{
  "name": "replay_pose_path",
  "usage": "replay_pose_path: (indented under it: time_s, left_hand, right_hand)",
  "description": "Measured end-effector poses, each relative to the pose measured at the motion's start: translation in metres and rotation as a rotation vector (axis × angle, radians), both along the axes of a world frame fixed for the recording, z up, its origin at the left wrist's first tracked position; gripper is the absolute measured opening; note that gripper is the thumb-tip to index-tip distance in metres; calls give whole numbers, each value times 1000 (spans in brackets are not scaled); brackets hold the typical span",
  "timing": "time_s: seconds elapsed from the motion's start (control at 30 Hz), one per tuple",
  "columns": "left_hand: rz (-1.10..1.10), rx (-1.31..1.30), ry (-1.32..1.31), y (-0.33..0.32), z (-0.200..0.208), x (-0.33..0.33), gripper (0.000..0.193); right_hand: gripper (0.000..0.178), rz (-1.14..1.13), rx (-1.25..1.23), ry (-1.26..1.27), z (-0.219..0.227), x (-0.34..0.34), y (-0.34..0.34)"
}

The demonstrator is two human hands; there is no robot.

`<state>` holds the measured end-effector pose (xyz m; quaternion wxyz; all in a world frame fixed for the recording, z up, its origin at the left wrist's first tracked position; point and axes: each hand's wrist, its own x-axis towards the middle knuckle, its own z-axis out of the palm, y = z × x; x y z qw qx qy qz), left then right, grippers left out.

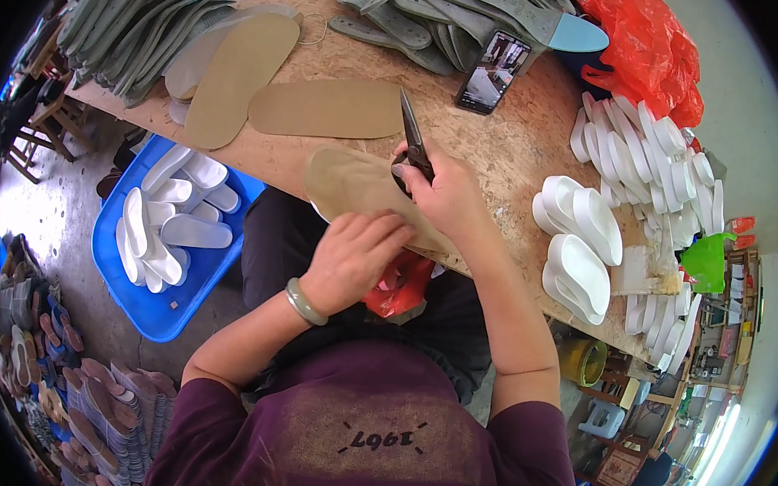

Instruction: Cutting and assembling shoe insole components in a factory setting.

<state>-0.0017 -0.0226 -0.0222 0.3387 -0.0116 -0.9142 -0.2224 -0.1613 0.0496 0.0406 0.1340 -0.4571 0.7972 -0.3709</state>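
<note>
A tan sole-shaped sheet (348, 183) lies at the table's front edge, with a pale edge showing beneath its left side. Across its near part rests my left hand (357, 254), fingers laid flat and close together, thumb hidden. My right hand (441, 193) is wrapped round the dark handles of a pair of scissors (416, 138), just above the sheet's right part. The blades look closed and point away from me. Beyond the sheet lie a tan insole piece (326, 108) and another tan insole (243, 78), set at an angle to its left.
White shoe soles (574, 277) stand at the right, with more piled behind. A phone (493, 71) leans near grey soles (421, 18) and a red plastic bag (642, 45). Grey soles (135, 31) stack far left. A blue tray (162, 318) of white soles sits below left.
</note>
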Motion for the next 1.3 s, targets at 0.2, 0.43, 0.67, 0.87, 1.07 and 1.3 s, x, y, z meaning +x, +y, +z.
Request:
replay_pose_path:
  time_s: [0.2, 0.43, 0.67, 0.87, 1.07, 1.3]
  left_hand:
    - [97, 44, 66, -25, 0, 15, 17]
    - [11, -157, 186, -39, -24, 16, 31]
    - [13, -194, 275, -40, -37, 13, 30]
    - [46, -90, 92, -20, -3, 14, 39]
    - [62, -78, -65, 7, -7, -3, 41]
    - [27, 10, -9, 8, -24, 2, 37]
  right_hand:
    - [21, 37, 69, 116, 2, -2, -5]
    - [21, 75, -64, 151, -5, -3, -5]
    - [19, -102, -223, -349, -15, -6, 10]
    - [20, -25, -72, -235, -4, -5, 8]
    - [23, 389, -111, 236, 1, 10, -14]
    - [35, 695, -172, 627, -13, 10, -24]
